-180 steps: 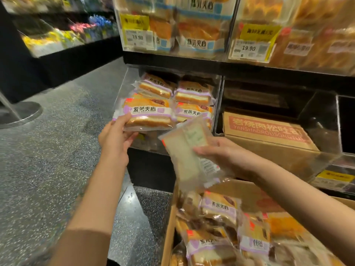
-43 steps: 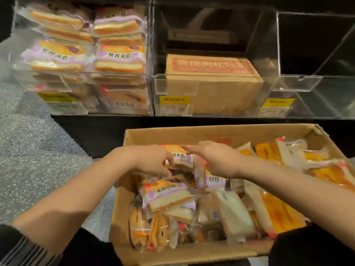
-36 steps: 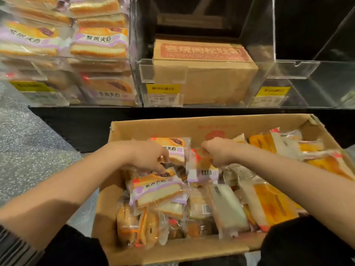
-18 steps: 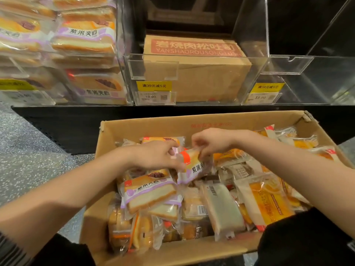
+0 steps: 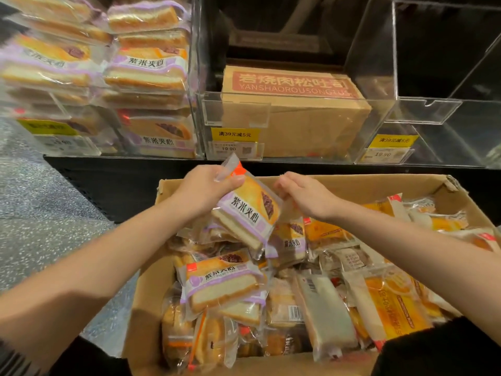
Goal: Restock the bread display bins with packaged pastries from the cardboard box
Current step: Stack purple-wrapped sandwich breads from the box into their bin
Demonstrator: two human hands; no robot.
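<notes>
Clear acrylic bins (image 5: 374,126) line the shelf ahead, above speckled floor (image 5: 40,226). Below them sits the open box (image 5: 339,185), packed with wrapped pastries. My left hand (image 5: 206,191) grips a purple pack (image 5: 249,213) by its upper end, lifted clear of the pile and tilted. My right hand (image 5: 303,195) hovers beside it, fingers curled; whether it pinches the wrapper's edge I cannot tell. The left bin (image 5: 195,77) already holds matching purple packs, so I judge that is where this one goes. To do it well I would hold the pack by the seam, not squeeze the bread, turn the label to face front, and lay it flat on the stack. The middle bin holds a closed carton (image 5: 295,109).
</notes>
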